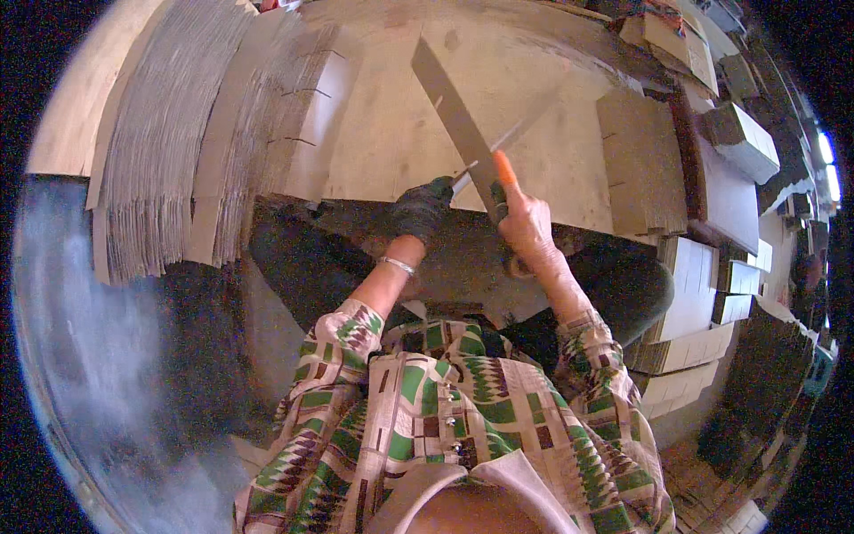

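My left hand (423, 212), in a dark glove, is closed. A slim, light, pointed piece (463, 177) sticks out of its fingers; I cannot tell its kind. My right hand (529, 230) is closed on the lower end of a long cardboard strip (452, 102), which slants up to the left over the board. Something dark covers its thumb side. An orange tube-like piece (505, 169) shows at the index finger; whether it is a finger cover or a handle is unclear. A blurred grey streak runs up and right from there.
A pale wooden board (382, 107) lies ahead of my knees. Long stacks of cardboard sheets (165, 133) stand on its left, with slotted pieces (307, 107) beside them. More cardboard (642, 160) lies at the right, near a brown box (725, 200) and several cardboard bundles (685, 351).
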Demonstrator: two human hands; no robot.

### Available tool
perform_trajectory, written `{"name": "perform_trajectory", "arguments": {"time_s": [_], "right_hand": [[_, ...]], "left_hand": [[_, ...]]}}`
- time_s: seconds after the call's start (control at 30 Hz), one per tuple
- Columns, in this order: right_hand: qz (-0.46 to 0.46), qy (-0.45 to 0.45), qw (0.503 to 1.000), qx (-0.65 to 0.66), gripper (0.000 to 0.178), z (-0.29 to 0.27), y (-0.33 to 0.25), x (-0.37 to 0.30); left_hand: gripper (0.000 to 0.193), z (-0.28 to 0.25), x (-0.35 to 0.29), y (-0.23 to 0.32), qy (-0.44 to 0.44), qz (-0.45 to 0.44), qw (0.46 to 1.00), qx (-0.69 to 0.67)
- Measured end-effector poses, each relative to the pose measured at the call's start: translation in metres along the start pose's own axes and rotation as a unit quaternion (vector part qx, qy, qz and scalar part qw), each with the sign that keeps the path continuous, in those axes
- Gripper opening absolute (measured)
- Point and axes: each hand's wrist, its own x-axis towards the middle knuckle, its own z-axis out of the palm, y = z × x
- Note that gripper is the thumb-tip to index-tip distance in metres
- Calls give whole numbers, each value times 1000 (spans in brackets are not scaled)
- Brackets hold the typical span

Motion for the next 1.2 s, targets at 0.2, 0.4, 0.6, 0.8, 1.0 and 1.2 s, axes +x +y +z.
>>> {"name": "perform_trajectory", "arguments": {"time_s": [0.2,0.4,0.6,0.8,1.0,1.2], "right_hand": [[-38,-26,999,-21,96,25,1,3],[-25,-54,997,-43,90,9,-6,16],[-55,-66,991,-99,91,47,14,-4],[18,-95,993,-67,91,27,1,10],[-87,75,990,-76,79,30,-22,60],[11,-100,991,-92,87,71,-5,79]], "left_hand": [[29,14,-10,2,50,-8,996,-72],[30,22,-3,-8,38,3,998,-41],[35,17,-12,4,26,-4,993,-117],[73,-28,-8,-63,205,-20,978,44],[85,-111,-8,-197,161,-223,900,338],[47,-94,-1,-245,247,-166,923,245]]}}
